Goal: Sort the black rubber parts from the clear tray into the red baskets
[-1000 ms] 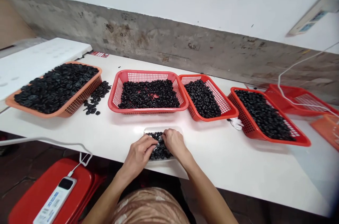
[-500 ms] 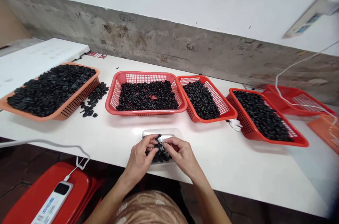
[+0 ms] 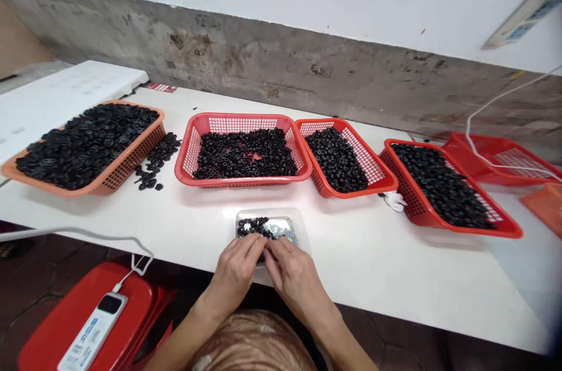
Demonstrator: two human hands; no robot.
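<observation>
My left hand [image 3: 237,263] and my right hand [image 3: 290,265] meet over the near side of a small clear tray [image 3: 302,230]. Both are closed, fingertips pinched together and touching; whatever sits between them is too small and covered to make out. Inside the tray, black ring-shaped parts [image 3: 252,226] lie on the left, and a heap of tiny shiny silvery pieces [image 3: 284,229] lies on the right. My hands hide the tray's front part.
Beyond the tray stand a red basket [image 3: 243,182] of small black rings and two more red baskets [image 3: 381,186] [image 3: 465,230] of black parts. At left is an orange basket [image 3: 105,186], with loose black pieces [image 3: 153,163] beside it. A power bank [image 3: 92,333] lies on a red stool [image 3: 57,312].
My hands have drawn nearer to me and come together at the fingertips. More of the tray, with its black rings and silvery pieces, now shows. The view has shifted slightly.
</observation>
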